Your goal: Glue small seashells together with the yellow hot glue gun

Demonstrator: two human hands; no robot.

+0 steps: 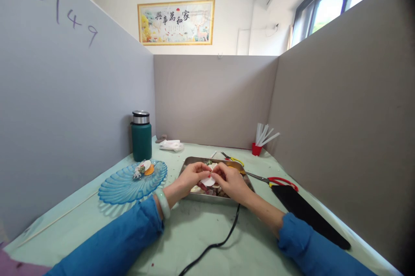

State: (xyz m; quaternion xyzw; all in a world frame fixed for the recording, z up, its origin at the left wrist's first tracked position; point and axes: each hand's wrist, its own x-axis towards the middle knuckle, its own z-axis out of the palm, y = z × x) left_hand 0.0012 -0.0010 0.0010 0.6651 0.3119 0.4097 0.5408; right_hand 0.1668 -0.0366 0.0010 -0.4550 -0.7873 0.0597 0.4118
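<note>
From my head camera, my left hand [191,177] and right hand [231,181] meet over the metal tray [194,161], fingertips of both pinched on one small white shell piece [208,180] between them. More pieces lie in the tray under my hands. Left of my left hand, the blue glass plate [123,187] holds one small finished-looking cluster [144,168], so I judge most work remains. Red-handled scissors [281,181] lie right of my right hand.
</note>
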